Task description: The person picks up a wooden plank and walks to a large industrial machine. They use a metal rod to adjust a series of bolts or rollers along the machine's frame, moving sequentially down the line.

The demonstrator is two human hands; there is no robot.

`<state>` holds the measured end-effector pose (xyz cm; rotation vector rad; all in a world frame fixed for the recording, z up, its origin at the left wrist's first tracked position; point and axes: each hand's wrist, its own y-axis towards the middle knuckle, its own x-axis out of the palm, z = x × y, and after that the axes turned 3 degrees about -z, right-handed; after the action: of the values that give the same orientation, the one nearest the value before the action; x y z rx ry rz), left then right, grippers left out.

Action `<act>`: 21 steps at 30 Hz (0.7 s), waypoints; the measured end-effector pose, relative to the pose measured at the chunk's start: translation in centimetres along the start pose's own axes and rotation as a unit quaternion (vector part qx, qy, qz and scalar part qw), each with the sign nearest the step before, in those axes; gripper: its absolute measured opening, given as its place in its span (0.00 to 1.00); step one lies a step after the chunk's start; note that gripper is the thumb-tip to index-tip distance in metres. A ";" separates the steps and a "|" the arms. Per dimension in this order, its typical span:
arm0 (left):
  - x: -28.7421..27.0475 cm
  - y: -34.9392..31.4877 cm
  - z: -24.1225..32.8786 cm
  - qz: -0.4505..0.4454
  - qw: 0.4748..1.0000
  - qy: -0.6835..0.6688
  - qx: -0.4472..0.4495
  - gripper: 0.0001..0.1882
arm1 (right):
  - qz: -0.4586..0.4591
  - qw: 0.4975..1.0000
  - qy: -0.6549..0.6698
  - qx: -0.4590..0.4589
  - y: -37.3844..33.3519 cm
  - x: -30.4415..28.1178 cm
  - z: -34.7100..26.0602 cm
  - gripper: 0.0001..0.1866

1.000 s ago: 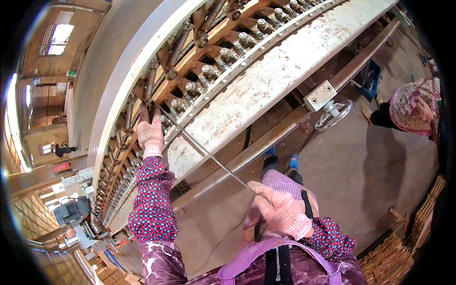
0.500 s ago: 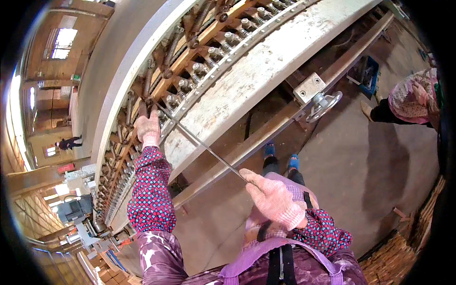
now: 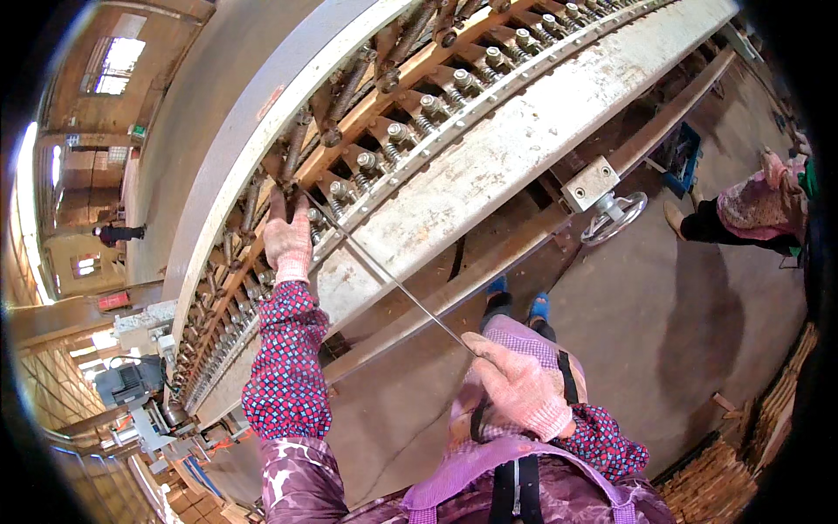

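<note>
My left hand (image 3: 288, 244), in a pink knit glove, reaches into a long curved machine (image 3: 463, 179) lined with coil springs and bolts. Its visible fingers are stretched and apart beside a brownish rail (image 3: 353, 135); their tips are partly hidden among rusty parts. My right hand (image 3: 521, 389), gloved alike, is closed around the near end of a thin metal rod (image 3: 397, 281). The rod slants up and left over the machine's pale, worn edge, its far end close to my left fingers by the spring bolts (image 3: 340, 192).
A metal handwheel (image 3: 614, 218) and its block sit on a lower beam (image 3: 515, 253). Another person (image 3: 759, 210) stands at the right near a blue crate (image 3: 681, 162). A grey motor (image 3: 129, 382) is at the left, stacked wood (image 3: 707, 489) at the lower right.
The view has shifted, so the machine appears farther right and lower. Both hands and the rod keep about the same place against it; the right hand sits slightly lower in view.
</note>
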<state>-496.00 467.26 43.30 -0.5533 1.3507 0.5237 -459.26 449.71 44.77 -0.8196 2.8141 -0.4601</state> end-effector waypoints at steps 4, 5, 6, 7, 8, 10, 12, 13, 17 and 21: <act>0.7 0.5 -1.3 0.024 0.997 -0.044 0.052 0.36 | -0.015 0.999 -0.007 0.036 0.5 -0.4 -1.2 0.19; 0.9 0.6 -1.5 0.021 0.998 -0.033 0.039 0.36 | -0.037 0.997 -0.043 0.045 0.9 -0.4 -1.6 0.19; 0.8 0.4 -1.3 0.018 0.999 -0.022 0.025 0.37 | -0.061 0.993 -0.080 0.053 1.3 -0.3 -1.9 0.20; 0.7 0.2 -1.0 0.015 1.000 -0.011 0.011 0.37 | -0.048 0.995 -0.054 0.062 1.5 -0.2 -2.4 0.20; 0.5 0.4 -0.5 0.025 0.999 0.010 0.022 0.37 | -0.034 0.997 -0.028 0.070 1.6 -0.1 -3.0 0.20; 0.0 0.2 0.3 0.016 1.000 0.022 -0.002 0.37 | 0.009 1.000 0.006 -0.007 1.4 0.9 -1.5 0.21; 0.3 0.3 -0.3 0.022 0.999 0.025 -0.001 0.37 | -0.014 0.999 0.016 0.043 1.3 0.2 -1.8 0.21; 0.0 0.1 -0.1 0.017 0.999 0.030 -0.011 0.37 | -0.025 0.997 0.021 0.066 1.2 -0.1 -2.0 0.21; 0.7 0.6 -1.6 0.027 0.999 -0.027 0.035 0.38 | -0.007 0.999 0.025 0.043 0.7 -1.2 -2.5 0.20; -0.7 -0.6 1.0 -0.016 1.000 0.003 -0.018 0.39 | 0.017 0.999 -0.004 0.044 1.4 -0.1 -2.4 0.20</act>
<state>-495.00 467.45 44.13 -0.6063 1.3374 0.5219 -460.53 451.49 46.55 -0.7535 2.7730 -0.5689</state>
